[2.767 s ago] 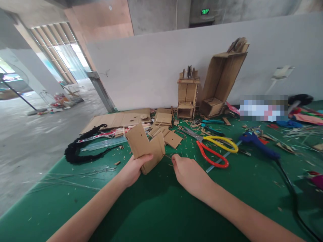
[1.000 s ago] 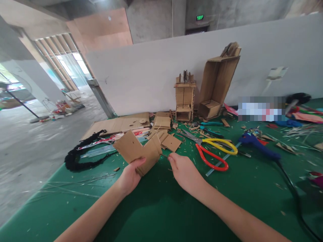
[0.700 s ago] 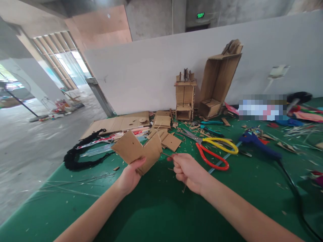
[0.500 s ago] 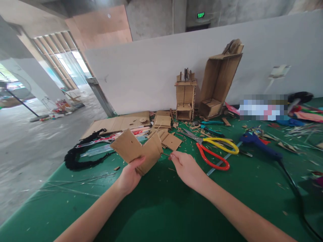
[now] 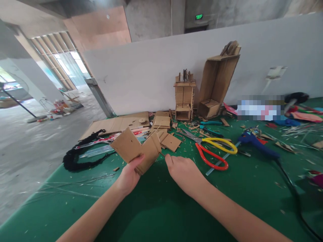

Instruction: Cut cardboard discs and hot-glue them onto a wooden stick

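Observation:
My left hand is closed on the lower part of a folded cardboard piece, thumb on the front face. Its left flap has a small hole, and its right part slants up beside it. My right hand pinches a thin stick that meets the right edge of the cardboard; whether its tip goes through I cannot tell. Both hands are above the green table. Just behind the cardboard lie cut cardboard squares, one with a small hole.
Scissors with one red and one yellow handle lie right of my right hand. Farther right is a blue glue gun with its cord. Two cardboard structures stand against the white partition. Black pipe cleaners lie at left.
My right hand has turned slightly and moved a little left, closer to the cardboard, along with the stick. My left hand and the cardboard stay nearly in place.

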Available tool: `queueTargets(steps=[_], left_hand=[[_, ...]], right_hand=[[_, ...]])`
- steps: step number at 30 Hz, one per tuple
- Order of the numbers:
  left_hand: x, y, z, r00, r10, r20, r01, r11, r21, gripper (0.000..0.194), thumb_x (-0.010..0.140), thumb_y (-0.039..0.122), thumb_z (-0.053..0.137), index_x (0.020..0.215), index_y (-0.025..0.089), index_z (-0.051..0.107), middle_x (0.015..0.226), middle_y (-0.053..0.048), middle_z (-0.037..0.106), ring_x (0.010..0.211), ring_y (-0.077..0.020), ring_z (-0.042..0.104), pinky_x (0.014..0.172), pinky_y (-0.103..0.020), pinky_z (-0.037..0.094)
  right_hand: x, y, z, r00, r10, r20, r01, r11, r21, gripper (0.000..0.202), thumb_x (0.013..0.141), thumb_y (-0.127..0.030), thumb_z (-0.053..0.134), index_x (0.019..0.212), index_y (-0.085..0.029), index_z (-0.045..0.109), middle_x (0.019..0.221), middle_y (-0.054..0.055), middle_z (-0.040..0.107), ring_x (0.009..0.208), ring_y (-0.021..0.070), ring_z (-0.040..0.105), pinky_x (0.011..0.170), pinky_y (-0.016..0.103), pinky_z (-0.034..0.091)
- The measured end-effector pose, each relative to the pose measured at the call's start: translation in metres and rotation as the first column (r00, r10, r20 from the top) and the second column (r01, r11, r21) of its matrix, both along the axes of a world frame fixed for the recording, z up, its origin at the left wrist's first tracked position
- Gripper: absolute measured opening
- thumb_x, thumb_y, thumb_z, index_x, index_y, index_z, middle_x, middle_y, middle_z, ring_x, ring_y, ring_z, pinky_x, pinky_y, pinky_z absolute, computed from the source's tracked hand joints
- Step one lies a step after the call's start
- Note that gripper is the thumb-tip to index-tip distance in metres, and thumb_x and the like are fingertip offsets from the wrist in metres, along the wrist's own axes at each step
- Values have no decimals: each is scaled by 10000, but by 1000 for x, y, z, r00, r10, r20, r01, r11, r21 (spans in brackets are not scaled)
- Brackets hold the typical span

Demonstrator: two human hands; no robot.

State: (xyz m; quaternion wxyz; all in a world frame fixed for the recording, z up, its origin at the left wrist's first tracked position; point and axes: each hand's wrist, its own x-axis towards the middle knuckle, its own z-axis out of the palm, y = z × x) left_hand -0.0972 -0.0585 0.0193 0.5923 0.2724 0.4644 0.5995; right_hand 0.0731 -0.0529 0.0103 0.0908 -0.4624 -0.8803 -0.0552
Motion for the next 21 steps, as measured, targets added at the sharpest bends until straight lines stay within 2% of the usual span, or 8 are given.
queueTargets(steps=[2, 4, 7, 9, 12, 16, 19, 21], left_hand=[[0, 0, -1, 1000, -6, 20, 6, 1000, -1, 426, 650, 246, 667, 1056, 118, 657, 991, -103, 714, 1106, -305, 571, 954, -402, 461], [0, -1, -2, 999, -12, 29, 12, 1000, 7, 446, 643, 253, 679, 1069, 122, 653, 989, -97, 715, 1101, -301, 574, 948, -391, 463], [1, -1, -4, 1000, -25, 3, 25, 1000, 19, 487, 609, 257, 715, 1073, 123, 653, 989, -92, 715, 1088, -304, 578, 938, -382, 463], [1, -2, -6, 999, -44, -22, 45, 999, 27, 501, 588, 268, 734, 1060, 119, 659, 990, -98, 713, 1080, -316, 580, 927, -390, 466], [2, -4, -6, 997, -53, -56, 56, 997, 54, 530, 556, 298, 761, 1045, 118, 665, 1009, -100, 707, 1101, -331, 561, 942, -399, 449], [4, -6, -4, 997, -17, -70, 21, 998, 67, 583, 501, 315, 788, 1035, 115, 668, 1001, -100, 706, 1141, -352, 525, 987, -423, 406], [5, -7, -4, 999, -6, -33, 8, 999, 45, 569, 520, 317, 774, 1041, 115, 666, 967, -104, 712, 1111, -353, 547, 966, -443, 423], [5, -6, -3, 1000, 4, -1, -4, 1000, 28, 548, 543, 306, 757, 1049, 119, 663, 953, -103, 715, 1089, -340, 565, 952, -438, 438]], right_hand=[[-2, 0, 0, 994, -59, -92, 51, 994, -95, 224, 825, 6, 415, 965, -98, 557, 745, 103, 632, 668, 214, 610, 537, 285, 371], [-5, 1, -1, 934, -179, -310, 99, 962, -256, 179, 866, -51, 400, 896, -120, 563, 667, 62, 590, 597, 182, 565, 536, 279, 336], [-7, 4, -2, 688, -402, -604, 47, 855, -516, 210, 904, -138, 375, 772, -157, 537, 570, -7, 468, 521, 129, 463, 518, 258, 306], [-7, 7, -3, 579, -500, -644, -14, 783, -621, 244, 919, -176, 317, 766, -171, 507, 515, -56, 358, 447, 104, 375, 464, 237, 290], [-5, 11, -4, 522, -577, -628, -92, 694, -714, 272, 923, -185, 224, 793, -178, 462, 493, -109, 199, 380, 84, 228, 383, 207, 253], [-2, 14, -4, 522, -588, -618, -151, 650, -745, 240, 895, -138, 252, 751, -183, 439, 500, -115, 176, 389, 77, 193, 365, 191, 252], [0, 13, -2, 568, -545, -616, -92, 702, -706, 277, 922, -169, 218, 806, -174, 469, 486, -106, 205, 384, 90, 269, 389, 208, 282], [2, 11, 0, 634, -474, -611, -42, 768, -639, 244, 922, -177, 292, 797, -170, 501, 500, -69, 325, 444, 106, 395, 458, 230, 335]])
